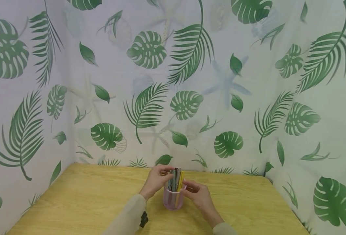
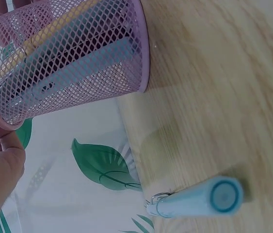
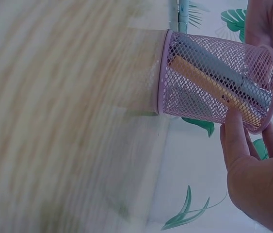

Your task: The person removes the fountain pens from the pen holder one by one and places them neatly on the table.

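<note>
A pink mesh pen holder (image 1: 173, 199) stands upright on the table, holding several pens (image 3: 223, 73), among them yellow and grey-blue ones. My left hand (image 1: 158, 179) is at the upper left of the holder. Its thumb and forefinger pinch a pen among the tops above the rim; in the left wrist view that grip is partly out of frame. On the opposite side my right hand (image 1: 198, 195) grips the holder near its rim, one fingertip against the mesh. A light blue cylindrical thing (image 2: 194, 199) with metal at one end is left of the holder, hidden in the head view.
The wooden table (image 1: 82, 195) reaches back to a white curtain (image 1: 167, 75) printed with green leaves, which also hangs along both sides. A dark band (image 1: 144, 219) is around my left wrist.
</note>
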### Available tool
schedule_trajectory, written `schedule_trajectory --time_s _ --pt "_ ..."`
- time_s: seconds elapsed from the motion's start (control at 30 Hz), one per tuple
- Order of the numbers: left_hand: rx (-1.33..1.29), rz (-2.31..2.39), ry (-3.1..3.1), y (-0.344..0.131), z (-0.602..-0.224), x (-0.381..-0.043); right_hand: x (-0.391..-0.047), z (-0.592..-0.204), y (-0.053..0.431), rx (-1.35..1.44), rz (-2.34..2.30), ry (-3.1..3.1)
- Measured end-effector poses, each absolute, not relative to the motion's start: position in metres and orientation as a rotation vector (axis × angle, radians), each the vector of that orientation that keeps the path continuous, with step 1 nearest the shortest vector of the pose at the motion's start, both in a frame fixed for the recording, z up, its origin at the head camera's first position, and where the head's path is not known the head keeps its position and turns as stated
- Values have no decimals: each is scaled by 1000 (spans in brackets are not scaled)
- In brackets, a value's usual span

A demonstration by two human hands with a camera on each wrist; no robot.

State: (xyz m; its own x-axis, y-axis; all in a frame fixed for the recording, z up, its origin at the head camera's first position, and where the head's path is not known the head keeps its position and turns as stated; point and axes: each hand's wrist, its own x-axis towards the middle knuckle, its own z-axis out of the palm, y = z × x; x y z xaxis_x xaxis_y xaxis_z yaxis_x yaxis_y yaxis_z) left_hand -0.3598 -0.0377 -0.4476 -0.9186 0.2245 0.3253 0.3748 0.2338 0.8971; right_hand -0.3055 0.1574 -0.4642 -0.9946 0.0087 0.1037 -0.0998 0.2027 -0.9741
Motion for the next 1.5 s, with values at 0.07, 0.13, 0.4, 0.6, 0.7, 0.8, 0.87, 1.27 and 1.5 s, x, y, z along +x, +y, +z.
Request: schedule_trajectory --time_s 0.07,0.13,0.4,0.6,0.7,0.8,0.87,1.27,1.5 --pt "-592 -1776 -2348 -38 -449 -359 -306 -465 157 91 1921 -2368" --pt "-606 -1776 -2329 -38 -450 -359 -307 -466 157 93 1914 -2365" --pt "-638 -1768 -2300 -43 -452 -358 -307 -466 156 88 1911 -2364" --pt "-646 -1790 -2270 -43 -453 -356 -307 -466 156 100 1928 -2352" --pt "-639 -1819 -2252 -42 -454 -357 -306 -466 156 106 1922 -2354" --pt "-639 -1842 -2236 -41 -454 -357 -305 -466 155 108 1914 -2361" --pt "-634 -1850 -2233 -41 -454 -357 -304 -465 155 107 1912 -2364" --pt "-660 -1935 -2182 -42 -454 -356 -306 -465 157 116 1948 -2336" --pt "-662 -1915 -2185 -42 -454 -354 -305 -465 158 137 1965 -2326"
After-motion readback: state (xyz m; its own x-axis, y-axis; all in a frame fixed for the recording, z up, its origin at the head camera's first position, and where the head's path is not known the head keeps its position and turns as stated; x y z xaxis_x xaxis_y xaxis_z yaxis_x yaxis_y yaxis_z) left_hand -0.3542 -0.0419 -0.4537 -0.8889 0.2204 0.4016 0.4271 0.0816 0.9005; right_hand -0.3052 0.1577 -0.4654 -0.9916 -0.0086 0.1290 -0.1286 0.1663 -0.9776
